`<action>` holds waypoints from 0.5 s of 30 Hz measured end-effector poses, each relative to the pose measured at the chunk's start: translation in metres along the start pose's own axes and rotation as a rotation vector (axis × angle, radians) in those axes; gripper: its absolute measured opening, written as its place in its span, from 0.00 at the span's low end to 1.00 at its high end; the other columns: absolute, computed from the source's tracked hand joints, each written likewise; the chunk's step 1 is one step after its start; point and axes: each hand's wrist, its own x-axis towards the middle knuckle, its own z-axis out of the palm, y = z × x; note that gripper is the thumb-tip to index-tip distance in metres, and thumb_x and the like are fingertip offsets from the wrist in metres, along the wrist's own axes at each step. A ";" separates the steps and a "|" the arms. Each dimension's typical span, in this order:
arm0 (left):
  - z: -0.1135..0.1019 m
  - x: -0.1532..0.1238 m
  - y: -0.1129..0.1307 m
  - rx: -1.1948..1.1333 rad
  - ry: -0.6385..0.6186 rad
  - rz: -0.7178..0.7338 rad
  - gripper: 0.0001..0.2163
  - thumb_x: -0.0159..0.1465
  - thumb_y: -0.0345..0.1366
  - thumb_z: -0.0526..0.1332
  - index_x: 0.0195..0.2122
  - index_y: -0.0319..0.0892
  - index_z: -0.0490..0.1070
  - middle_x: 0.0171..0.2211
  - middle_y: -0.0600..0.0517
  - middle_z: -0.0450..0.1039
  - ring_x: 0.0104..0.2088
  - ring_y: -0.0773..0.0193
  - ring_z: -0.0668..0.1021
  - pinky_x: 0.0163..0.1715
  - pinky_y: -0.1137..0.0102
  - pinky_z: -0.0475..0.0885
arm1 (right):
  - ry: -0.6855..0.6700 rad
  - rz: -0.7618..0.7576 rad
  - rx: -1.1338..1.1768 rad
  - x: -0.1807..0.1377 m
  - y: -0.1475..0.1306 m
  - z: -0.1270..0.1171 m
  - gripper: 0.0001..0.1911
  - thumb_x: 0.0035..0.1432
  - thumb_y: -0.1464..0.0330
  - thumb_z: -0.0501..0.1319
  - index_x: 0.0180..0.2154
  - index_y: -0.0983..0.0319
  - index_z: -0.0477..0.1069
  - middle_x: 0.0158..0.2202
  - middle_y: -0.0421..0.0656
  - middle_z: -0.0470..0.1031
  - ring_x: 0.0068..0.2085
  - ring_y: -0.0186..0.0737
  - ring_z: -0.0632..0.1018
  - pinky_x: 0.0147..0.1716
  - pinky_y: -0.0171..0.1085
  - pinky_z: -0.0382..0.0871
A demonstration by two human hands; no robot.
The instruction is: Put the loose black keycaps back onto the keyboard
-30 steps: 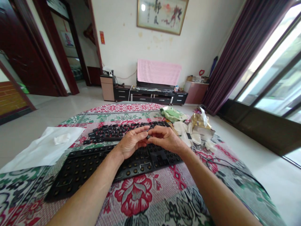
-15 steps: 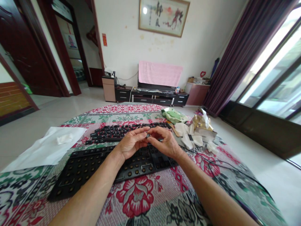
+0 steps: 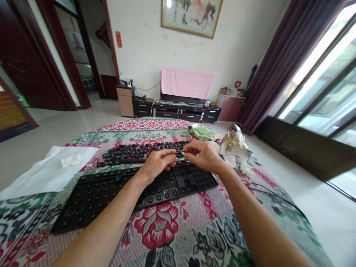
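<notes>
Left hand (image 3: 158, 163) and right hand (image 3: 204, 155) both pinch small dark piece (image 3: 179, 153), likely keycap; best: light fingertip grip, low over keyboard (image 3: 111, 190), loose keycaps (image 3: 133, 152) toward tablecloth's (image 3: 189, 233) far edge.

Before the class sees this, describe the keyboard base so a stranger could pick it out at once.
Start at the flower-patterned tablecloth; the keyboard base lies across it, long and black, nearer the camera than the heaped loose keycaps. Unlike them, it is one flat board dotted with rows of round sockets.
</notes>
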 end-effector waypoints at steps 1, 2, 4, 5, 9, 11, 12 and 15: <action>0.001 0.001 -0.001 0.077 0.035 0.025 0.16 0.53 0.39 0.59 0.42 0.41 0.70 0.31 0.49 0.74 0.28 0.69 0.74 0.23 0.77 0.66 | -0.016 0.062 0.014 -0.002 0.011 -0.001 0.08 0.49 0.68 0.55 0.32 0.62 0.70 0.27 0.40 0.69 0.27 0.30 0.69 0.26 0.31 0.62; 0.001 0.001 -0.002 0.136 0.065 0.043 0.15 0.53 0.39 0.59 0.41 0.40 0.70 0.30 0.49 0.74 0.27 0.69 0.73 0.22 0.77 0.65 | -0.029 0.119 0.032 -0.004 0.021 -0.001 0.08 0.49 0.68 0.56 0.32 0.62 0.70 0.26 0.40 0.70 0.26 0.30 0.69 0.25 0.31 0.62; 0.001 0.003 -0.005 0.178 0.111 0.063 0.15 0.52 0.38 0.58 0.40 0.39 0.71 0.28 0.50 0.73 0.25 0.70 0.72 0.21 0.77 0.64 | -0.077 0.199 0.081 -0.008 0.039 0.003 0.08 0.48 0.68 0.57 0.31 0.62 0.71 0.26 0.40 0.71 0.26 0.31 0.69 0.25 0.32 0.63; 0.000 0.003 -0.006 0.178 0.132 0.068 0.15 0.52 0.38 0.58 0.39 0.38 0.71 0.26 0.50 0.73 0.24 0.71 0.71 0.20 0.77 0.63 | -0.097 0.217 0.091 -0.010 0.045 0.006 0.07 0.47 0.68 0.57 0.31 0.62 0.71 0.26 0.40 0.72 0.26 0.31 0.70 0.26 0.32 0.63; 0.000 0.004 -0.005 0.176 0.189 0.075 0.14 0.51 0.37 0.58 0.37 0.37 0.72 0.21 0.53 0.70 0.20 0.73 0.69 0.20 0.77 0.63 | -0.168 0.199 0.035 -0.011 0.050 0.020 0.09 0.48 0.67 0.57 0.31 0.62 0.73 0.26 0.40 0.73 0.27 0.32 0.71 0.28 0.32 0.63; 0.001 0.003 -0.004 0.191 0.191 0.070 0.13 0.50 0.37 0.58 0.36 0.37 0.72 0.20 0.54 0.69 0.19 0.73 0.68 0.19 0.77 0.63 | -0.167 0.191 -0.009 -0.009 0.047 0.023 0.09 0.47 0.68 0.57 0.31 0.63 0.73 0.28 0.41 0.74 0.29 0.33 0.72 0.29 0.32 0.64; 0.001 0.003 -0.004 0.198 0.189 0.066 0.13 0.50 0.36 0.58 0.36 0.37 0.72 0.20 0.54 0.69 0.18 0.74 0.67 0.19 0.77 0.63 | -0.161 0.188 -0.026 -0.009 0.047 0.024 0.09 0.47 0.68 0.58 0.31 0.63 0.73 0.28 0.41 0.75 0.29 0.33 0.72 0.30 0.32 0.64; 0.002 0.003 -0.005 0.226 0.180 0.048 0.13 0.51 0.36 0.57 0.36 0.37 0.72 0.20 0.54 0.69 0.18 0.73 0.68 0.19 0.77 0.63 | -0.156 0.185 -0.049 -0.008 0.047 0.026 0.09 0.47 0.69 0.58 0.32 0.62 0.74 0.30 0.41 0.75 0.31 0.33 0.73 0.32 0.32 0.64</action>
